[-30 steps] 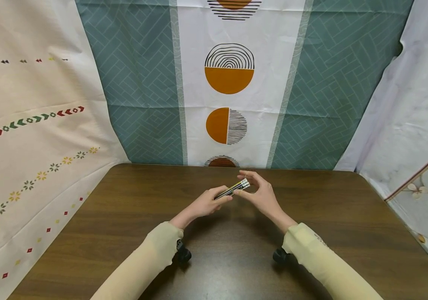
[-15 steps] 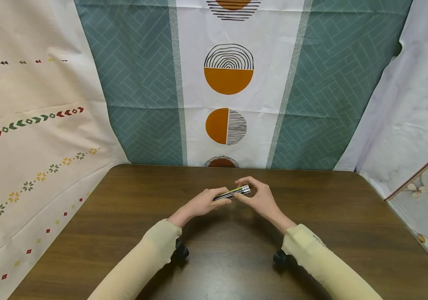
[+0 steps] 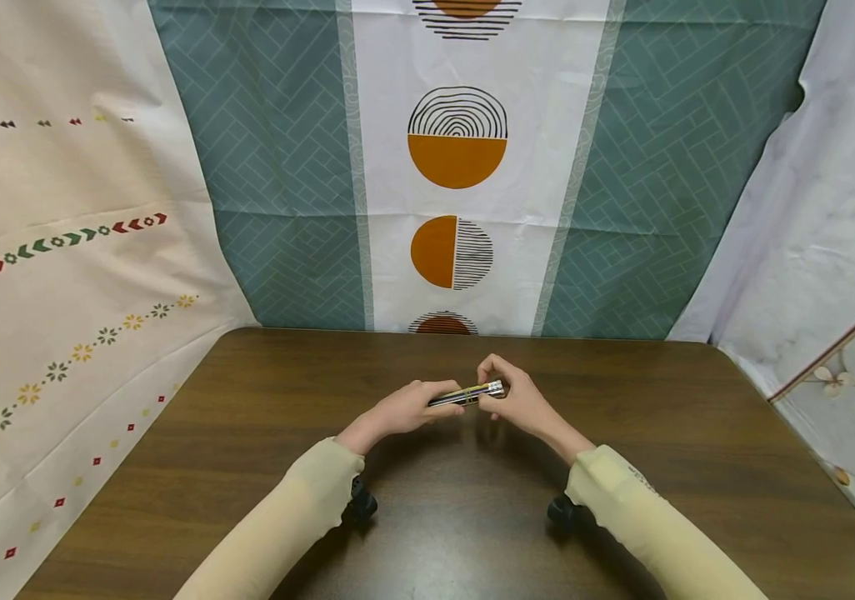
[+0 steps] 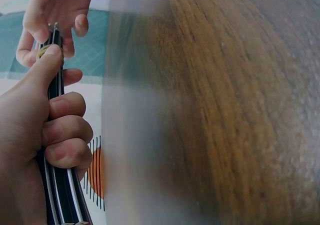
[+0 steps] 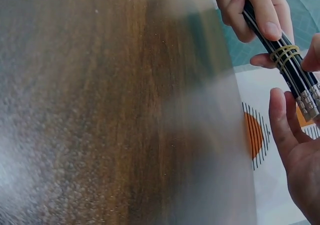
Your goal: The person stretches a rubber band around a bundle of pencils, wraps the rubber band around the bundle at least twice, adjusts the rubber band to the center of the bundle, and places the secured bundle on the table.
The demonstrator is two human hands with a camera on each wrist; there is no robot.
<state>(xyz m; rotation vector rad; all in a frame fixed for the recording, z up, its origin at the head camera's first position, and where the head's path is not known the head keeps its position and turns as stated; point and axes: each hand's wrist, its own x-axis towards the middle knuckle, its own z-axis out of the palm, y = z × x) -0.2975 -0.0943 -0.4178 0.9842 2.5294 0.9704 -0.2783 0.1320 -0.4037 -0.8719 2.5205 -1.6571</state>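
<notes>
My left hand grips a bundle of black pencils with white stripes, held above the table. In the left wrist view its fingers curl round the pencils, and the thumb presses near a rubber band. That yellowish rubber band lies in several turns around the bundle toward the eraser end. Silver ferrules show at that end; the erasers are hard to make out. My right hand is at the ferrule end, thumb and curled forefinger on either side of the bundle. One fingertip touches the pencils beside the band.
Beneath both hands stretches a brown wooden table. A green and white patterned cloth hangs behind its back edge. A cream cloth hangs on the left and a pale marbled one on the right.
The bundle has tilted from sloping upward to nearly level. My right hand, earlier stretching the band above the pencils, has come down closer; the band now lies against the bundle.
</notes>
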